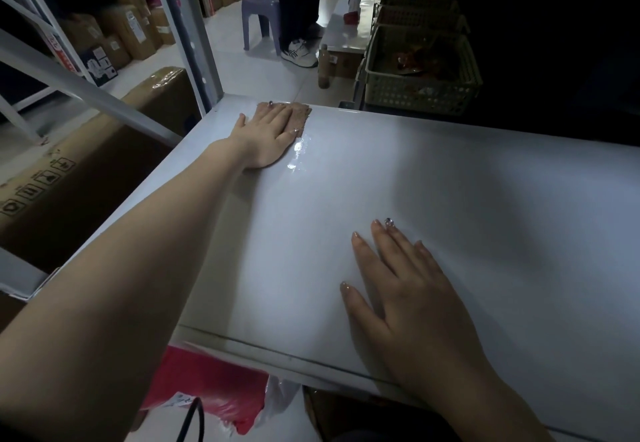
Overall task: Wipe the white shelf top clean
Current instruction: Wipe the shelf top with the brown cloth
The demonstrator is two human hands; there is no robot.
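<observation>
Both sets of fingers lie straight and grip nothing. Your left fingers (pixel 277 114) press flat on a brown cloth (pixel 302 116) at the far left corner of the white shelf top (pixel 450 199). Your left hand (pixel 266 138) covers most of the cloth, arm stretched in over the left edge. Your right fingers (pixel 367 258) are spread flat on bare shelf near the front edge, right hand (pixel 415 303) well apart from the cloth. Wet glossy streak (pixel 298 156) just beside the cloth, near side. Past the far edge: green basket (pixel 415 90), purple stool (pixel 259 12), a person's legs (pixel 298 1). Cardboard box (pixel 86 171) below the left edge.
</observation>
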